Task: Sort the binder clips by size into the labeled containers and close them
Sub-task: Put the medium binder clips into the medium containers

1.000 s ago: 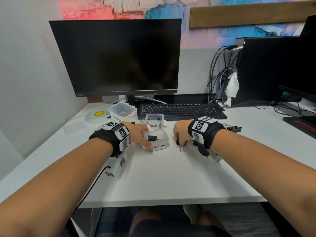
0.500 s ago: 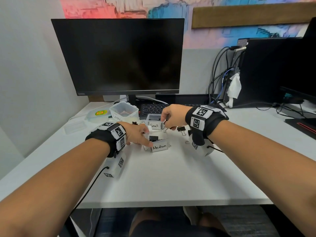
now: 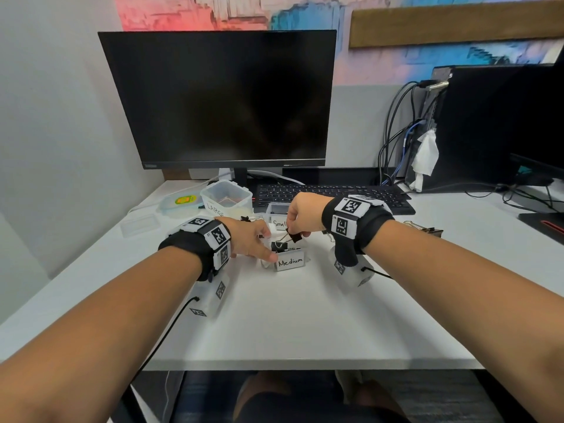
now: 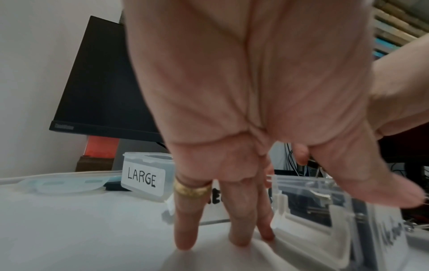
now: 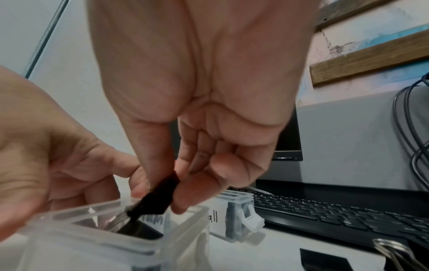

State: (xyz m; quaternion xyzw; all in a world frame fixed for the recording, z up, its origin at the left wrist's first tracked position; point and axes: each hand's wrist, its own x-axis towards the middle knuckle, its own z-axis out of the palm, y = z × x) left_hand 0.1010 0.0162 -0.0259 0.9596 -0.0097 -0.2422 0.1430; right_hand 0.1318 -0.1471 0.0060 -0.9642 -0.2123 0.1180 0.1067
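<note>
A white tabletop (image 3: 305,325) stands against a pale grey wall (image 3: 55,123) that runs along the left side. Above a grey lower panel, the back wall carries a mural (image 3: 232,10) in pink, white and blue, crossed by a brown wooden plank (image 3: 451,25). A large dark monitor (image 3: 219,96) sits at the back, with a black keyboard (image 3: 332,193) in front of it. To the right is a black computer tower (image 3: 488,123) with a bundle of cables (image 3: 396,132) and a crumpled white tissue (image 3: 425,157). Dark carpet (image 3: 427,398) shows below the front edge.
</note>
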